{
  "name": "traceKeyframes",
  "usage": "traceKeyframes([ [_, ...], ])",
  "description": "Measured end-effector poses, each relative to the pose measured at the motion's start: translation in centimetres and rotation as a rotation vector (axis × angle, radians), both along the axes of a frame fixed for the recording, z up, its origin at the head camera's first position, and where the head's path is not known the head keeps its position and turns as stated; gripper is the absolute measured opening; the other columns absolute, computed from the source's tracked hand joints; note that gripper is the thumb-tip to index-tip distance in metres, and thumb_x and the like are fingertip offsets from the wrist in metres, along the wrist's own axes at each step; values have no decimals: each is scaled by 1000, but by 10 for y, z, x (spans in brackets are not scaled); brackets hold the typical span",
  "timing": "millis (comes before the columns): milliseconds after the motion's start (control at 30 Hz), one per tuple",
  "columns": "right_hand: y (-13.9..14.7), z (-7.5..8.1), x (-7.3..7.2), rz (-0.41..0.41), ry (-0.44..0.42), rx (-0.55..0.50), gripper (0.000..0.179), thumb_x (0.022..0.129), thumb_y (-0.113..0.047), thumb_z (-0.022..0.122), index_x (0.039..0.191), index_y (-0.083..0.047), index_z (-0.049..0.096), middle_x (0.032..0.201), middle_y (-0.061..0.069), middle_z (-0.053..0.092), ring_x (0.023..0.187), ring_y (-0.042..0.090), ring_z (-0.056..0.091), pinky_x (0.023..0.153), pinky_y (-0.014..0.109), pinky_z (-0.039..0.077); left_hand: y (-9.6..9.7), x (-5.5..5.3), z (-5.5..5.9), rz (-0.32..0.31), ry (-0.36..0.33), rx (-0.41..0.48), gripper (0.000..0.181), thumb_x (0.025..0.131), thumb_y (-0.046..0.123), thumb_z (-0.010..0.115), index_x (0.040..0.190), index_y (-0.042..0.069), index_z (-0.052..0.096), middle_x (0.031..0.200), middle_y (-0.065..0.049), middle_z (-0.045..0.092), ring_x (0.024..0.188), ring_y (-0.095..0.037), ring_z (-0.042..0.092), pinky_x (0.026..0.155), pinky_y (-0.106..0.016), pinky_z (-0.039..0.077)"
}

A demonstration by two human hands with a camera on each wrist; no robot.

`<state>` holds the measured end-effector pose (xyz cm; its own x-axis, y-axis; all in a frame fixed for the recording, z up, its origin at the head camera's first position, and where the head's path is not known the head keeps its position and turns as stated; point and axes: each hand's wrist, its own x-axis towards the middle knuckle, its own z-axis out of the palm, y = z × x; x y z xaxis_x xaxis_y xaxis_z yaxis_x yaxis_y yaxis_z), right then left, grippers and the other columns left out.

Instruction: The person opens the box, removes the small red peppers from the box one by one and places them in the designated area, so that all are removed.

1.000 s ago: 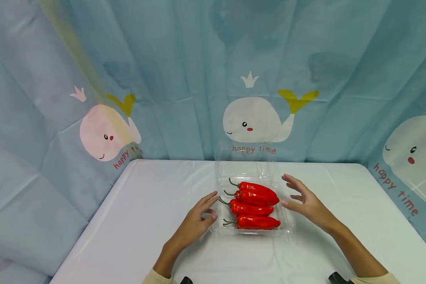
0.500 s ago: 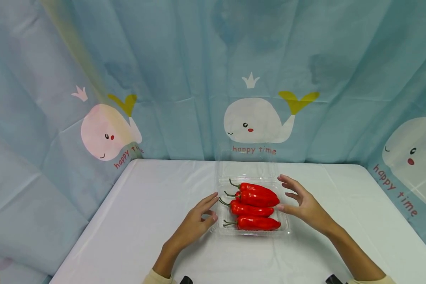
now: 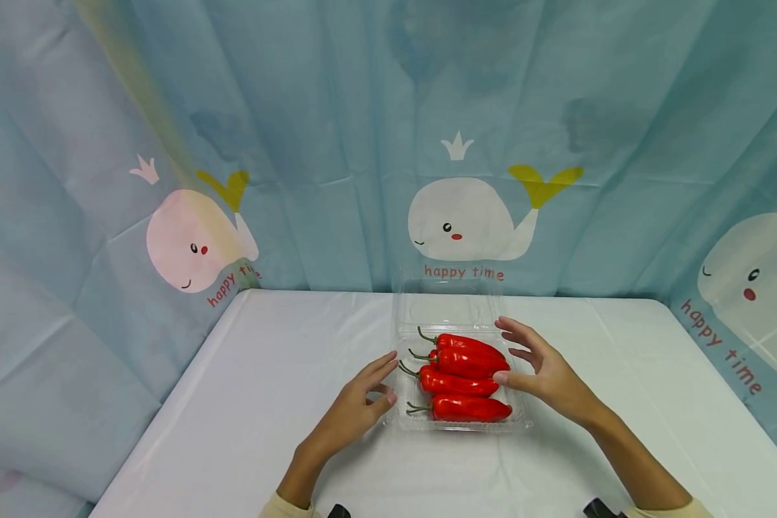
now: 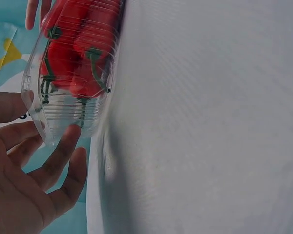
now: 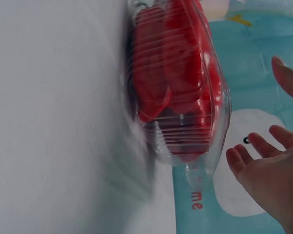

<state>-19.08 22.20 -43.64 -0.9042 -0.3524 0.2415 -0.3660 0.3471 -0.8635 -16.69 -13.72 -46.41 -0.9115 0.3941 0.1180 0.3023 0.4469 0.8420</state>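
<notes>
Several red peppers [image 3: 462, 385] with green stems lie side by side in a clear plastic clamshell box [image 3: 453, 426]. Its transparent lid [image 3: 450, 311] stands folded back behind them. My left hand [image 3: 356, 403] is at the left side of the box, fingers spread and gently bent; in the left wrist view its fingertips are right at the ribbed wall. Over the right side is my right hand [image 3: 553, 378], its fingers apart and the thumb overlapping the tip of a pepper in the head view. Nothing is between thumb and fingers in the right wrist view.
A white cloth covers the table [image 3: 265, 374]. A blue curtain [image 3: 337, 144] printed with whales hangs behind and at both sides, close to the table's back edge. Black camera parts [image 3: 598, 507] show near the sleeves.
My right hand has moved left, from beside the box to over its right edge. The left hand, the box and the peppers stay nearly where they were.
</notes>
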Motion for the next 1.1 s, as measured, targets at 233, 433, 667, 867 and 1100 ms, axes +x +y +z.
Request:
traceKeyframes([
  [233,-10,4,0,8,-23,-9,85,92,-24,81,164,-17,37,165,9,42,146,38,44,111,49,51,0,0,1,-5,-13,12,60,105,9,64,162,12,46,171,-5,37,121,-30,67,91,-32,58],
  [433,-18,5,0,16,-64,-36,86,90,-26,83,163,-14,38,164,12,43,145,48,45,100,46,59,0,1,2,1,-27,12,61,104,8,64,162,11,45,171,-3,37,122,-29,67,91,-32,58],
  [667,-24,0,-4,32,-62,-35,83,89,-27,84,160,-14,43,160,14,48,140,47,50,92,36,62,0,-1,2,-3,-24,16,61,104,8,65,161,13,46,171,-3,37,121,-30,67,92,-33,57],
  [867,-27,-3,-7,60,-77,-35,76,91,-24,82,158,-17,47,159,17,50,140,44,52,96,25,57,0,-1,1,1,-13,-5,61,104,10,65,162,11,45,170,-5,37,120,-31,68,93,-36,58],
  [1100,-29,-5,-10,63,-88,-11,72,93,-25,82,156,-18,49,156,14,54,140,40,53,98,24,55,0,-1,2,3,-19,-6,60,104,11,65,162,13,46,170,-5,38,119,-30,68,94,-38,58],
])
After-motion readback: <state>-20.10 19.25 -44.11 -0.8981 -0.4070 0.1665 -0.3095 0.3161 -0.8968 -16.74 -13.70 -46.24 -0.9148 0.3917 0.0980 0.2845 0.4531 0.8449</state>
